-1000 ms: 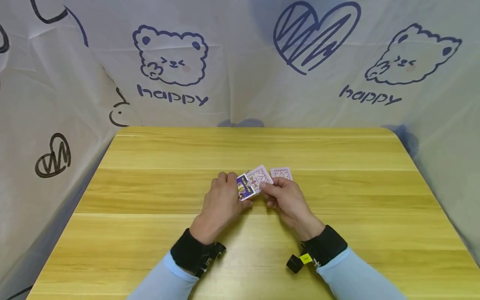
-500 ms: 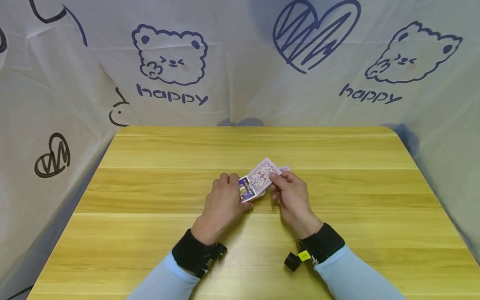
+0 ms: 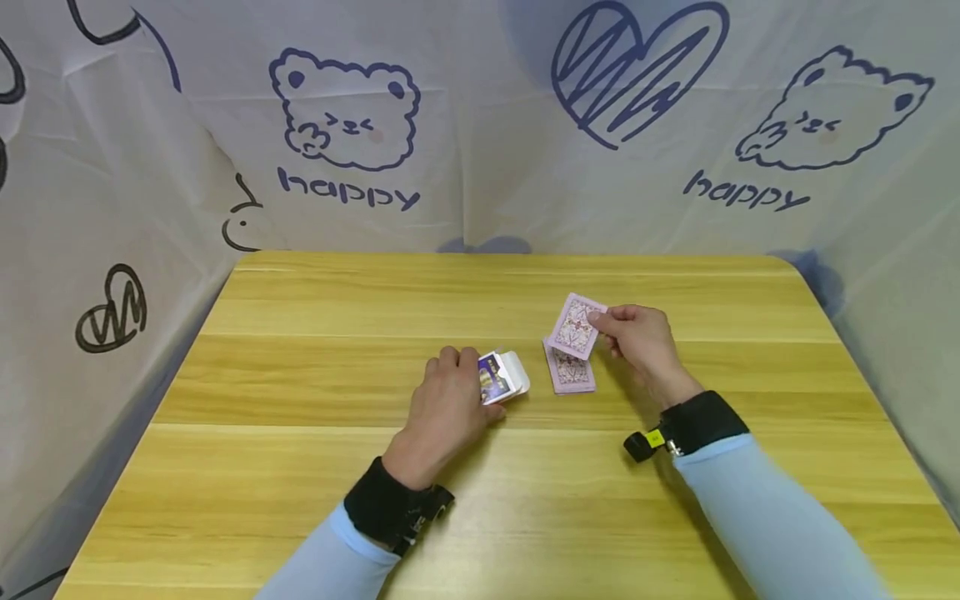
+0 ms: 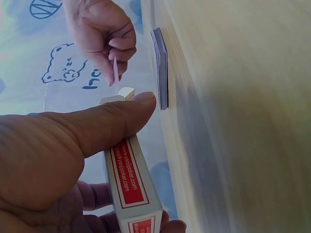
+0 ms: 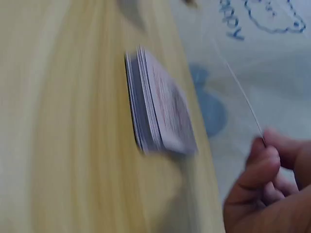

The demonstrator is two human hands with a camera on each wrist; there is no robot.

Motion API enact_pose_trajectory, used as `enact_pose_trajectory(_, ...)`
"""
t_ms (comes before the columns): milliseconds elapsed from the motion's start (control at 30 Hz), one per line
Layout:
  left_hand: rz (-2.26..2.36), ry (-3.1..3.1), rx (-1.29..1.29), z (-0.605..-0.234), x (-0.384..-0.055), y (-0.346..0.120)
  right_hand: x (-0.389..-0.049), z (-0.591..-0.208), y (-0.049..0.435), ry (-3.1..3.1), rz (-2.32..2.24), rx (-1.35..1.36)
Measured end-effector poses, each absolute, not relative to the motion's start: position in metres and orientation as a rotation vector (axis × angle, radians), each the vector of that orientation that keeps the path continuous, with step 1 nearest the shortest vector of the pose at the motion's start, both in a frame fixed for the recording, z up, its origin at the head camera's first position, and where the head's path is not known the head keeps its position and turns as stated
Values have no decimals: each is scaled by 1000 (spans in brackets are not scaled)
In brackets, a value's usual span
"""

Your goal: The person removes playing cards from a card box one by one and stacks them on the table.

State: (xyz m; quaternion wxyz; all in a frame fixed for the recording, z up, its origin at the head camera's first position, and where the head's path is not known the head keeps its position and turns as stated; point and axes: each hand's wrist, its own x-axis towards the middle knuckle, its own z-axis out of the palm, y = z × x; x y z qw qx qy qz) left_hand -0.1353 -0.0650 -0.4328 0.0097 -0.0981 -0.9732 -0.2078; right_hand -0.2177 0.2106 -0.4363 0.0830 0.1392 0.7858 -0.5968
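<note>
My left hand (image 3: 446,408) grips a playing card box (image 3: 495,379), its thumb along one narrow side; the box's white flap end points right. In the left wrist view the box side (image 4: 129,172) shows a red printed panel. Between thumb and fingers, my right hand (image 3: 645,346) pinches a pink-backed playing card (image 3: 577,325) by its edge. That card is seen edge-on as a thin line in the right wrist view. Below it, a stack of playing cards (image 3: 572,375) lies on the table, partly covered by the held card in the head view. The stack (image 5: 160,107) looks slightly uneven.
The wooden table (image 3: 300,500) extends around both hands. A white cloth (image 3: 480,125) with drawn bears and hearts hangs behind it and at both sides.
My right hand has drawn the card out of the box and carried it right and away, over the stack. The left hand with the box has barely moved.
</note>
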Motion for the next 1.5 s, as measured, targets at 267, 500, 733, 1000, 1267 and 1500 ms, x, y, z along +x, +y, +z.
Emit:
enact_pose_trajectory(267, -633, -3048, -307, -433, -136, -65, -235, -439, 228, 2449, -1354, 194)
enact_pose_trajectory(500, -629, -3039, -317, -434, -136, -65, -239, -442, 224, 2429, -1235, 153)
enact_pose_trajectory(733, -635, -3047, -307, -435, -136, -64, -241, -447, 221, 2454, -1172, 112)
enact_pose_trajectory(1000, -640, -3045, -310, -437, -137, -64, -240, -451, 217, 2485, -1140, 121)
enact_pose_trajectory(1267, -640, -3043, -318, -438, -136, -63, -241, -452, 215, 2513, -1093, 99)
enact_pose_trajectory(1500, -644, -3044, -323, -438, -136, -63, -246, -448, 213, 2552, -965, 15)
